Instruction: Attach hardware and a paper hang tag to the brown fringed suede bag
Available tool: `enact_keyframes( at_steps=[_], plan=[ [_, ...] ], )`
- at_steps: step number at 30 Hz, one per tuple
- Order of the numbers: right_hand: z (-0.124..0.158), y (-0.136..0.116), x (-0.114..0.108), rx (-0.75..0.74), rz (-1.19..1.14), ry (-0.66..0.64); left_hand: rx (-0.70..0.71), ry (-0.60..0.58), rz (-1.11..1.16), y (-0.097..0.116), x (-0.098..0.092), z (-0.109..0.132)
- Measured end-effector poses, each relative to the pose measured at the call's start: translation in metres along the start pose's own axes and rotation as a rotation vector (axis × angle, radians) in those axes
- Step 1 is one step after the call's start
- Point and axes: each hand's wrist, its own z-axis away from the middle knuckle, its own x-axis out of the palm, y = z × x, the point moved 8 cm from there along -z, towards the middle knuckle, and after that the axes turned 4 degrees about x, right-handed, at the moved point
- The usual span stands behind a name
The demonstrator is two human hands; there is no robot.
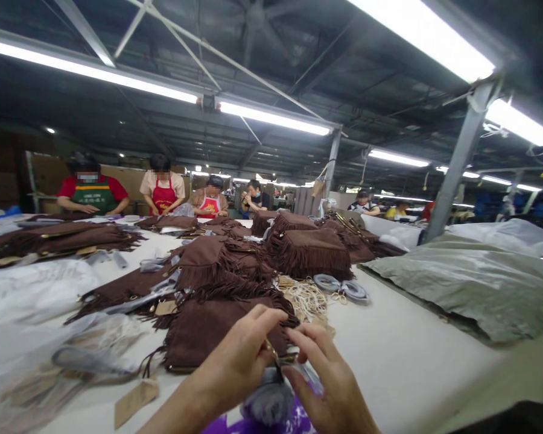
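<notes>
My left hand point(248, 343) is closed in a pinch on a small gold-coloured metal clasp point(271, 349). My right hand point(323, 374) is close beside it, its thumb and fingers bent but apart near the clasp. Below the hands hangs a grey bundle in clear plastic point(268, 401), above a purple printed surface point(235, 427). Just beyond my left hand lies a dark brown fringed bag point(208, 328) with a gold zip along its near edge. A tan paper tag point(136, 399) lies by its corner.
Stacks of brown fringed bags point(317, 244) cover the white table point(402, 325). Tan string tags point(303, 298) and coiled grey straps point(344, 288) lie ahead. Plastic bags point(31, 289) spread to the left, a green-grey cover point(475, 277) to the right. Several co-workers point(95, 193) work across the table.
</notes>
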Motion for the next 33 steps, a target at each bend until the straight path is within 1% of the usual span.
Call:
enact_keyframes(
  at_steps=[1, 2, 3, 4, 6, 7, 8, 11, 12, 14, 16, 17, 18, 19, 21, 22, 24, 25, 27, 30, 31, 33],
  plan=[
    [0.001, -0.006, -0.003, -0.064, 0.026, 0.032, 0.052, -0.033, -0.077, 0.013, -0.004, -0.005],
    [0.002, -0.008, -0.004, -0.093, 0.028, 0.054, 0.083, -0.057, -0.123, 0.024, -0.008, -0.010],
    [0.001, -0.008, -0.006, -0.077, 0.003, 0.083, 0.098, -0.068, -0.148, 0.032, -0.012, -0.014],
    [0.000, -0.004, -0.008, -0.021, -0.050, 0.115, 0.103, -0.065, -0.157, 0.040, -0.016, -0.019],
    [-0.004, 0.007, -0.011, 0.137, -0.194, 0.180, 0.107, -0.037, -0.147, 0.050, -0.022, -0.026],
    [-0.006, 0.010, -0.012, 0.188, -0.253, 0.200, 0.115, -0.025, -0.135, 0.053, -0.023, -0.028],
    [-0.008, 0.010, -0.012, 0.204, -0.290, 0.204, 0.127, -0.019, -0.124, 0.056, -0.023, -0.030],
    [-0.018, 0.001, -0.009, 0.142, -0.349, 0.142, 0.162, -0.016, -0.093, 0.061, -0.018, -0.035],
    [-0.020, 0.002, -0.007, 0.161, -0.382, 0.112, 0.165, -0.014, -0.077, 0.061, -0.018, -0.035],
    [-0.020, 0.013, -0.002, 0.290, -0.488, 0.043, 0.142, -0.002, -0.034, 0.055, -0.020, -0.035],
    [-0.014, 0.028, 0.005, 0.456, -0.642, -0.040, 0.092, -0.023, -0.030, 0.038, -0.024, -0.029],
    [-0.011, 0.034, 0.007, 0.530, -0.726, -0.079, 0.062, -0.059, -0.076, 0.025, -0.024, -0.022],
    [-0.008, 0.038, 0.007, 0.590, -0.805, -0.108, 0.022, -0.115, -0.169, 0.007, -0.022, -0.013],
    [-0.005, 0.042, 0.005, 0.640, -0.866, -0.123, -0.024, -0.187, -0.303, -0.014, -0.020, -0.002],
    [-0.001, 0.048, 0.000, 0.724, -0.935, -0.144, -0.152, -0.330, -0.628, -0.066, -0.017, 0.025],
    [0.000, 0.049, -0.002, 0.755, -0.952, -0.162, -0.205, -0.392, -0.755, -0.091, -0.017, 0.038],
    [-0.001, 0.050, -0.002, 0.787, -0.969, -0.232, -0.246, -0.450, -0.846, -0.128, -0.018, 0.055],
    [-0.002, 0.048, 0.002, 0.786, -0.964, -0.292, -0.252, -0.454, -0.845, -0.140, -0.019, 0.059],
    [-0.003, 0.044, 0.015, 0.769, -0.922, -0.429, -0.261, -0.412, -0.805, -0.154, -0.026, 0.058],
    [-0.003, 0.037, 0.047, 0.726, -0.797, -0.617, -0.290, -0.288, -0.738, -0.159, -0.045, 0.042],
    [-0.004, 0.034, 0.057, 0.682, -0.745, -0.644, -0.301, -0.245, -0.711, -0.159, -0.051, 0.037],
    [-0.008, 0.028, 0.077, 0.578, -0.642, -0.648, -0.317, -0.168, -0.651, -0.160, -0.061, 0.028]
  ],
)
